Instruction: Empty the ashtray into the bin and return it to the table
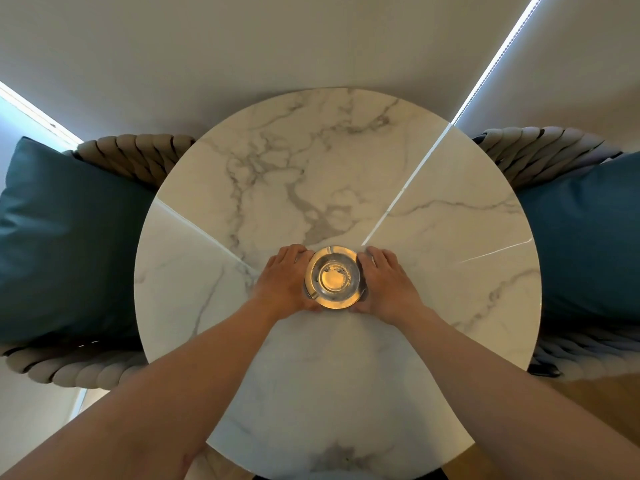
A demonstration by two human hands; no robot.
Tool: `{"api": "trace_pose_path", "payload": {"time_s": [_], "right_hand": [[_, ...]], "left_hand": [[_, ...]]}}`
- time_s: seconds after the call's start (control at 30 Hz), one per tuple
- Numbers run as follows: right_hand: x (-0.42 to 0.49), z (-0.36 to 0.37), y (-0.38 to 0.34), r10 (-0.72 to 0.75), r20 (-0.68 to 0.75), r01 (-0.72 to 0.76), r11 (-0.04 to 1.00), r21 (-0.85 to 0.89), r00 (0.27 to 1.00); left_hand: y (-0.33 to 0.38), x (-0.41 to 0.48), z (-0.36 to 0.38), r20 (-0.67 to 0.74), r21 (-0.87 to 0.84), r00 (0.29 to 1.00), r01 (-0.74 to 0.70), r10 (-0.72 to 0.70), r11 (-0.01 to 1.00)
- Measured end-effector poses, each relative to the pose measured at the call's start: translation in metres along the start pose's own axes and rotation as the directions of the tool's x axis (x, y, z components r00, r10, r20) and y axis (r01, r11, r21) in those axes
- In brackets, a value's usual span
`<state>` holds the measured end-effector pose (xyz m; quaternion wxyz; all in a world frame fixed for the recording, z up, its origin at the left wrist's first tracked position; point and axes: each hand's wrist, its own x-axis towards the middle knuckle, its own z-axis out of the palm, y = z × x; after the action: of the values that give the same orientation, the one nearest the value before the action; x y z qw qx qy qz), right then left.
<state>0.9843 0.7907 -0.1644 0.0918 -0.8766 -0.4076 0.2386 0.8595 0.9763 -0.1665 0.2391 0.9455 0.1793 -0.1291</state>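
Marble table (433,209): one ashtray (333,277), gripped between left hand (284,284) and right hand (387,282).

There were one ashtray (333,277), one round marble table (433,209), two hands (284,282) (387,282), two rope-woven chairs (138,152) (540,147) and two blue cushions (69,237) (588,237).

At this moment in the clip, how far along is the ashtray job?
Done: cannot tell whether it has been emptied; the ashtray looks clear apart from a few dark specks, and no bin is in view. In hand: the left hand and right hand cup its sides as it sits on the marble table. Left: either carry it to the bin, or simply let go.
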Motion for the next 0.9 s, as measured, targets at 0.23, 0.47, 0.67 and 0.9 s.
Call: {"api": "trace_pose_path", "payload": {"time_s": [0.23, 0.47, 0.67, 0.9], "right_hand": [[-0.0037, 0.0012, -0.0021, 0.005, 0.0, -0.005, 1.0, -0.006, 1.0], [-0.0031, 0.0021, -0.0056, 0.008, -0.02, -0.007, 1.0, 0.021, 1.0], [-0.0016, -0.0002, -0.0027, 0.01, -0.031, -0.01, 1.0, 0.008, 0.999], [-0.0047, -0.0022, -0.0033, 0.028, 0.003, -0.028, 0.999, -0.016, 1.0]], "left_hand": [[0.0004, -0.0035, 0.001, -0.012, -0.011, 1.0, -0.008, 0.008, 1.0], [-0.0018, -0.0036, -0.0019, -0.021, 0.004, 1.0, -0.005, 0.005, 1.0], [-0.0002, 0.0, -0.0011, -0.017, 0.004, 1.0, -0.016, 0.016, 1.0], [-0.0036, -0.0065, -0.0035, 0.022, 0.059, 1.0, 0.021, -0.022, 0.998]]}}
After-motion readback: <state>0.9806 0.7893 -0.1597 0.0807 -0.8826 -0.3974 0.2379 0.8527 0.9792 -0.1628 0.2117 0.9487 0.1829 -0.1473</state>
